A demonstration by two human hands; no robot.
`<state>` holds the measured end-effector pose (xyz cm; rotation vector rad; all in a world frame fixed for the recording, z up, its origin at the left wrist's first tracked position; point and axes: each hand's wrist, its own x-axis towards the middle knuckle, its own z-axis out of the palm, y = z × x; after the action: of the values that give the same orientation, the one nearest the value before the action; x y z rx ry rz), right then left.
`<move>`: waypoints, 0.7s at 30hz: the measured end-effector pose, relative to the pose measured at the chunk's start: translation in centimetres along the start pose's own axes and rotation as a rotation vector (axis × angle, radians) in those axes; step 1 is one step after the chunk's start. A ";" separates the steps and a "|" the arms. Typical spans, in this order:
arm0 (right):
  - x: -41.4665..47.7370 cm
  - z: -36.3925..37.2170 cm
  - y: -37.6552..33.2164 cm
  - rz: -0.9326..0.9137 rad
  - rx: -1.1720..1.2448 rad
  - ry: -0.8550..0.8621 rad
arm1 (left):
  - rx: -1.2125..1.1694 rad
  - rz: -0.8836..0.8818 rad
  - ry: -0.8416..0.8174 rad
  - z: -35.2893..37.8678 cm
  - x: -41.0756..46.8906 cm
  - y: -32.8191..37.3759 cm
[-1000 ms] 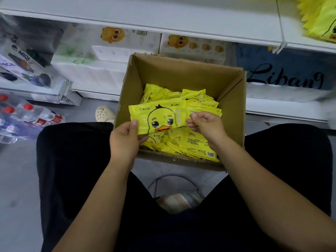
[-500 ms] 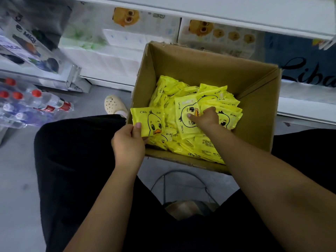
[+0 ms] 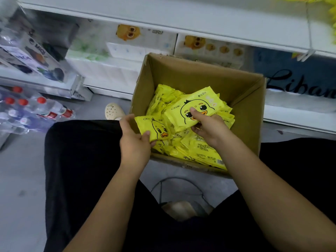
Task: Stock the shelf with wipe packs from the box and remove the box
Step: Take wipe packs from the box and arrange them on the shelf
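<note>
Gripping one wipe pack (image 3: pixel 156 129) in the left hand (image 3: pixel 133 142), thumb curled over it, at the near left corner of the box (image 3: pixel 200 75). Clamping a second pack (image 3: pixel 197 106) in the right hand (image 3: pixel 209 128), thumb pressing its duck print, just above the heap of packs (image 3: pixel 200 151) lying inside.

Red-capped water bottles (image 3: pixel 41 110), beige clog (image 3: pixel 114 111), duck-print tissue packs (image 3: pixel 131 42), blue script-lettered package (image 3: pixel 283 70)
</note>
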<state>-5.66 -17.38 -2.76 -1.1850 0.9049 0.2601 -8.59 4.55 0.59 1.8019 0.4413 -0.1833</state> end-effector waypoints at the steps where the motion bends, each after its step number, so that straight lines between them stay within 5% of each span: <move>1: -1.3 0.1 -0.3 -0.017 0.020 -0.038 | -0.009 0.033 -0.035 0.0 -0.4 0.0; 7: -7.1 -0.7 0.2 -0.097 0.134 -0.186 | -0.173 0.023 -0.172 0.5 -2.5 0.7; 21: -10.9 -1.4 1.3 -0.112 0.169 -0.402 | -0.196 0.084 -0.139 0.7 -6.8 3.7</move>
<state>-13.97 -15.16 4.13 -0.9766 0.4966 0.3118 -13.33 1.70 6.06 1.6001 0.2746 -0.1988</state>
